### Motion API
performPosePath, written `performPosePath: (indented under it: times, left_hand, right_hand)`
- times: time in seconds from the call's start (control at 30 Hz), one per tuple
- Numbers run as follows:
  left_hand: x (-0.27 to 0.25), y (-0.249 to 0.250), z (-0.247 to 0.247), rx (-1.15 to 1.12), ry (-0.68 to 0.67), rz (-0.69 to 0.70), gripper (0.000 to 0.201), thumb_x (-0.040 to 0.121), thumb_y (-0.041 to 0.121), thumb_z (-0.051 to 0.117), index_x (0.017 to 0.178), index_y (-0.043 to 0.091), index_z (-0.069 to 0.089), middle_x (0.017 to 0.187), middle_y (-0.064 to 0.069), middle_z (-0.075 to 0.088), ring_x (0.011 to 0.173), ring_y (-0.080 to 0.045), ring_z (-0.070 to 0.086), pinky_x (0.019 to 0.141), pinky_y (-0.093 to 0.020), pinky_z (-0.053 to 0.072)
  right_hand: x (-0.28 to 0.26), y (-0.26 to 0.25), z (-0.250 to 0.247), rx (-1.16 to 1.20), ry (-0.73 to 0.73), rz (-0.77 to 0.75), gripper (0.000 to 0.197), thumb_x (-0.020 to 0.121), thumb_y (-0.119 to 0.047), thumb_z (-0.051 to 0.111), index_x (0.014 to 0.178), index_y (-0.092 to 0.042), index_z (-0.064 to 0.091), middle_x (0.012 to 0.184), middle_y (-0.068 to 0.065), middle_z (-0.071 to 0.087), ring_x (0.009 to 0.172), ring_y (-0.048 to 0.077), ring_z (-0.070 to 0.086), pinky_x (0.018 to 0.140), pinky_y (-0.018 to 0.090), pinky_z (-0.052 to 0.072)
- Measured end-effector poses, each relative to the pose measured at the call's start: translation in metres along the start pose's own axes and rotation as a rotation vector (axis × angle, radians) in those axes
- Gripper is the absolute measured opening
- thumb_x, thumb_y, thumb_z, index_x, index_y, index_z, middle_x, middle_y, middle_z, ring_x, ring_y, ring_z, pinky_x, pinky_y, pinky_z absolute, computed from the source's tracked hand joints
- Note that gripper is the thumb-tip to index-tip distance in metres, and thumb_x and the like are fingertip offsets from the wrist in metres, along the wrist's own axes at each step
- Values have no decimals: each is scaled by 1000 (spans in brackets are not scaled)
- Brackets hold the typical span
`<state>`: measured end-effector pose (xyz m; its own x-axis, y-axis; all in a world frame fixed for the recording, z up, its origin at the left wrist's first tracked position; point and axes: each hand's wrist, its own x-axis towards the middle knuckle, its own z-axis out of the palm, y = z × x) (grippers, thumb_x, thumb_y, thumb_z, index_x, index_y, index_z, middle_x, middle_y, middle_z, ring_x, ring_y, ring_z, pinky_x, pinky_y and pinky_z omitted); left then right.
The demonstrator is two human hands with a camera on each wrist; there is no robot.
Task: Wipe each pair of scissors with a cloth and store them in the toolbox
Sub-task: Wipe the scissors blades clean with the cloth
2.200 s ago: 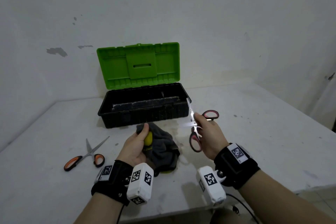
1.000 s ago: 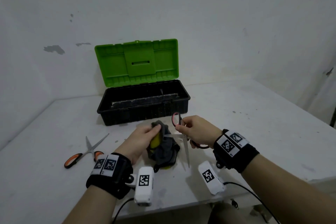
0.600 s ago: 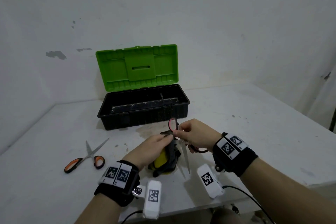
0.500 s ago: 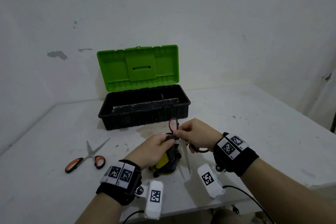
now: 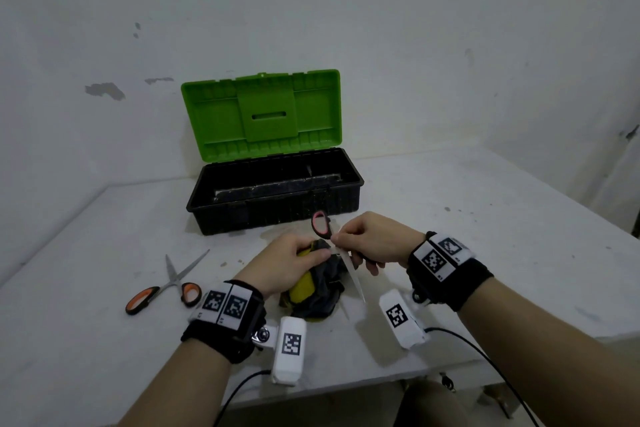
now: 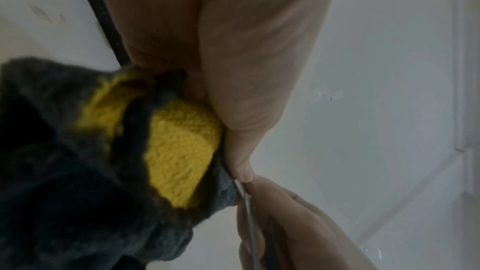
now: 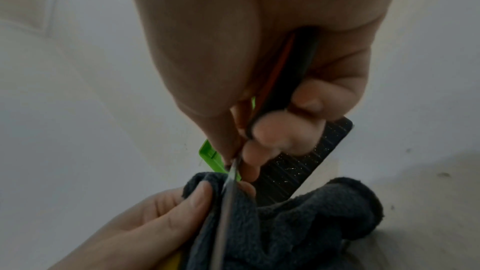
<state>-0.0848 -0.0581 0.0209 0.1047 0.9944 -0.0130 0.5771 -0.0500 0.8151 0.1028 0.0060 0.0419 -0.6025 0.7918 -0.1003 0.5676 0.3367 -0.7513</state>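
Note:
My right hand (image 5: 363,246) grips the red-and-black handles of a pair of scissors (image 5: 321,224), blade (image 5: 353,279) pointing toward me. My left hand (image 5: 294,263) holds a grey and yellow cloth (image 5: 311,291) and pinches it against the blade near the pivot. In the right wrist view the blade (image 7: 226,202) runs between the left thumb and the cloth (image 7: 298,223). The left wrist view shows the cloth (image 6: 176,151) bunched under my fingers. A second pair, orange-handled scissors (image 5: 166,288), lies on the table at left. The toolbox (image 5: 277,198), black with a green lid (image 5: 263,114), stands open behind.
The white table (image 5: 467,236) meets a wall at the back and left. Its front edge runs just below my wrists. Cables hang from the wrist cameras over the front edge.
The right hand turned the scissors from blade-up to blade-down and brought them to the cloth. The left hand lifted the cloth and closed it round the blade.

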Motion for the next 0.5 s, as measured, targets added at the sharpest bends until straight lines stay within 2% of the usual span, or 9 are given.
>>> performPosePath:
  times: [0.07, 0.1, 0.17, 0.23, 0.3, 0.37, 0.43, 0.5]
  left_hand:
    - [0, 2, -2, -39, -19, -23, 19, 99, 33, 60, 91, 24, 74, 79, 11, 74, 75, 1, 68, 73, -20, 53]
    - [-1, 3, -3, -76, -21, -45, 21, 100, 34, 57, 95, 24, 75, 84, 11, 76, 80, -1, 69, 76, -21, 53]
    - [0, 0, -7, -126, -16, -87, 28, 103, 35, 51, 105, 20, 74, 98, 0, 77, 95, -14, 71, 88, -30, 55]
    - [0, -2, -12, -89, 6, -93, 31, 105, 35, 46, 108, 18, 72, 103, -9, 76, 97, -22, 70, 89, -37, 53]
    - [2, -3, -16, -41, 53, -81, 34, 104, 38, 46, 103, 17, 73, 101, -12, 75, 95, -27, 70, 86, -41, 53]
    - [3, -1, -15, -12, 6, -77, 35, 103, 41, 48, 96, 19, 74, 95, -10, 76, 91, -28, 71, 87, -44, 54]
    - [0, 3, -10, 45, -58, -60, 33, 100, 42, 53, 83, 20, 72, 80, -5, 72, 76, -21, 68, 80, -43, 54]
    - [-1, 7, -6, 65, -70, -11, 31, 99, 35, 58, 73, 23, 69, 68, 4, 65, 65, -9, 60, 68, -32, 49]
  right_hand:
    - [3, 2, -2, -14, 35, -4, 39, 98, -36, 54, 64, -18, 57, 61, 6, 61, 40, 18, 49, 42, 24, 36]
    - [4, 4, -4, -11, 46, -9, 40, 98, -36, 54, 62, -18, 56, 60, 5, 61, 40, 19, 48, 43, 24, 37]
    - [5, 7, -6, -11, 40, -12, 41, 98, -35, 55, 61, -16, 55, 58, 2, 60, 41, 18, 47, 44, 24, 38]
    - [5, 10, -9, -44, 12, -7, 44, 97, -38, 55, 64, -9, 55, 56, 2, 58, 41, 18, 48, 44, 22, 39]
    - [5, 12, -9, -87, -12, -12, 48, 97, -41, 55, 70, -1, 56, 59, 8, 57, 42, 19, 49, 44, 22, 39]
    - [5, 11, -6, -111, -11, -45, 49, 97, -42, 54, 73, 0, 58, 61, 15, 58, 43, 19, 51, 45, 21, 40]
    - [4, 8, -3, -114, -9, -83, 48, 97, -42, 54, 73, -1, 59, 66, 20, 63, 44, 20, 50, 44, 21, 40]
    - [4, 5, -1, -101, -8, -99, 44, 98, -38, 54, 74, -2, 59, 67, 19, 65, 42, 18, 49, 43, 22, 39]
